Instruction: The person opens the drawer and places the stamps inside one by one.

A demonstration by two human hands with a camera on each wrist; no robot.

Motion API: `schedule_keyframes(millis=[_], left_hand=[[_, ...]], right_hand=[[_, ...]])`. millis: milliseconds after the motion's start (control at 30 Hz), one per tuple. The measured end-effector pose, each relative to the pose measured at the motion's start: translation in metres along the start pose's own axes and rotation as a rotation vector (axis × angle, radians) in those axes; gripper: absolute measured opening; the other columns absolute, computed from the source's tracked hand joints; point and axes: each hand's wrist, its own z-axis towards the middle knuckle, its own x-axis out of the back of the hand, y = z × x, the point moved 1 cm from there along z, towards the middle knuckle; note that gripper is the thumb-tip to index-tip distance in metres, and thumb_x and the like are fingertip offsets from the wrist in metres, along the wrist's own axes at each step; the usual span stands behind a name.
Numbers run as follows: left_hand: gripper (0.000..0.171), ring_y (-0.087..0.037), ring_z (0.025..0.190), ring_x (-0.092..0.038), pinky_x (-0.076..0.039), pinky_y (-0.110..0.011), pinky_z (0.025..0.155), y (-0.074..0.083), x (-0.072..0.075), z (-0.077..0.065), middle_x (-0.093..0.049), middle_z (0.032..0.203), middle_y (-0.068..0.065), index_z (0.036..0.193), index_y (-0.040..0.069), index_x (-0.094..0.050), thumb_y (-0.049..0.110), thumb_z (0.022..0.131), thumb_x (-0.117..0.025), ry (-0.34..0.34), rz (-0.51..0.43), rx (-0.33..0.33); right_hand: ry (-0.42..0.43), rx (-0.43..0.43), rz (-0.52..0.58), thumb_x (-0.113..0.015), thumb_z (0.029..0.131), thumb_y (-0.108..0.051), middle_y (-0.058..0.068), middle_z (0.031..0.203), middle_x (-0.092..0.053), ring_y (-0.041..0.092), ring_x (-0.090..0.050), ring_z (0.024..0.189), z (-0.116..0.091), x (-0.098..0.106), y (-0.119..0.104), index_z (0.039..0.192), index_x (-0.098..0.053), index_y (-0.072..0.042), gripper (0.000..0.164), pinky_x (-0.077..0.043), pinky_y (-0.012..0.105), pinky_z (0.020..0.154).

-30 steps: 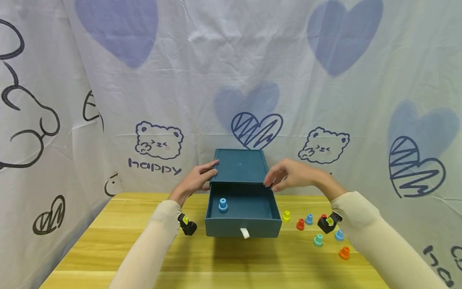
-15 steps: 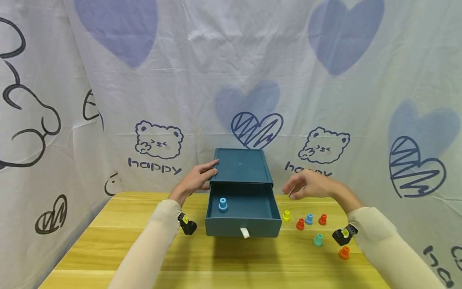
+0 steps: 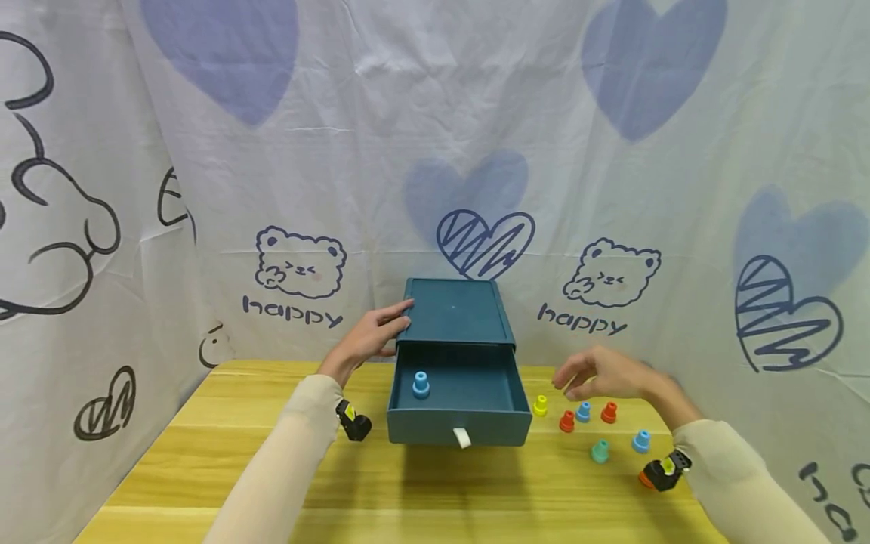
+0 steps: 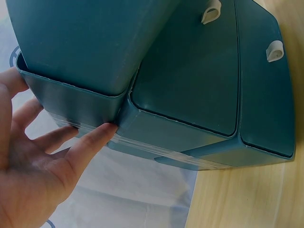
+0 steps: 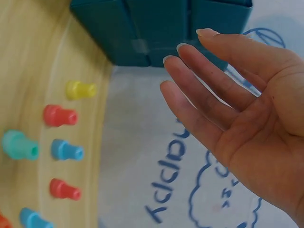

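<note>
A dark teal drawer cabinet (image 3: 458, 311) stands at the far side of the table. Its top drawer (image 3: 435, 428) is pulled out and holds one light-blue stepped peg (image 3: 421, 387). My left hand (image 3: 367, 338) rests against the cabinet's left side, its fingertips and thumb touching the upper edge and wall. In the left wrist view, two lower drawers with white pull tabs (image 4: 212, 12) stay closed below the extended one. To the right of the cabinet, my right hand (image 3: 605, 374) hovers in the air with loosely bent fingers and holds nothing.
Several small stepped pegs lie on the wooden table (image 3: 224, 438) right of the cabinet: yellow (image 3: 540, 406), red (image 3: 567, 421), blue (image 3: 583, 412), red (image 3: 609, 412), mint (image 3: 600, 452) and blue (image 3: 641, 441). An orange peg (image 3: 646, 480) is partly hidden by the wrist camera. A printed curtain (image 3: 408, 113) hangs behind.
My right hand has moved away from the drawer's right edge, rightward and down toward the loose pegs. The left hand stays on the cabinet, and the blue peg in the drawer has not moved.
</note>
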Motion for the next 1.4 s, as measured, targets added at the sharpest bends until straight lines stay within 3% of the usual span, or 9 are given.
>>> schedule_keyframes(millis=[233,533,667,933,1100,1400], left_hand=[[0.058,-0.046,0.151,-0.036,-0.046,-0.065,0.110,0.001,-0.001,0.000,-0.023,0.171,-0.018,0.164,0.023,-0.031,0.036,0.110,-0.049,-0.005,-0.003,0.000],[0.058,-0.045,0.151,-0.037,-0.047,-0.064,0.109,0.001,0.000,-0.002,-0.024,0.171,-0.018,0.164,0.023,-0.032,0.035,0.110,-0.049,0.003,-0.009,0.010],[0.058,-0.045,0.151,-0.037,-0.047,-0.063,0.109,0.000,0.000,-0.002,-0.025,0.171,-0.017,0.164,0.023,-0.032,0.035,0.110,-0.049,0.004,-0.002,0.011],[0.058,-0.043,0.151,-0.038,-0.046,-0.063,0.110,0.002,0.000,-0.001,-0.025,0.171,-0.016,0.164,0.024,-0.032,0.036,0.110,-0.049,0.003,-0.003,0.010],[0.058,-0.041,0.151,-0.039,-0.048,-0.061,0.110,0.001,-0.001,0.002,-0.026,0.171,-0.015,0.164,0.025,-0.032,0.037,0.110,-0.050,0.007,-0.003,0.008],[0.058,-0.042,0.152,-0.037,-0.046,-0.063,0.110,0.003,0.000,0.000,-0.024,0.172,-0.015,0.164,0.024,-0.032,0.036,0.110,-0.049,0.001,-0.017,0.019]], right_hand=[[0.000,-0.035,0.062,-0.076,0.092,-0.010,0.018,0.114,-0.075,0.033,-0.074,0.102,-0.018,-0.013,0.032,0.114,-0.075,-0.002,0.023,-0.062,0.025,0.077],[0.021,-0.058,0.116,-0.076,0.089,-0.003,0.017,0.110,-0.076,0.016,-0.073,0.095,-0.033,-0.030,0.070,0.109,-0.075,0.000,0.019,-0.061,0.021,0.081],[0.018,-0.091,0.130,-0.077,0.087,-0.001,0.019,0.109,-0.075,0.019,-0.071,0.097,-0.037,-0.036,0.082,0.107,-0.074,0.000,0.020,-0.059,0.020,0.083],[-0.005,-0.110,0.151,-0.079,0.084,0.001,0.031,0.115,-0.070,0.043,-0.070,0.106,-0.043,-0.040,0.100,0.113,-0.068,0.013,0.033,-0.059,0.019,0.085],[-0.019,-0.111,0.141,-0.079,0.083,0.003,0.032,0.116,-0.070,0.038,-0.071,0.105,-0.044,-0.041,0.108,0.114,-0.067,0.014,0.035,-0.062,0.028,0.087],[-0.028,-0.141,0.145,-0.076,0.082,0.009,0.029,0.112,-0.071,0.032,-0.071,0.102,-0.043,-0.048,0.116,0.113,-0.068,0.012,0.032,-0.061,0.025,0.081]])
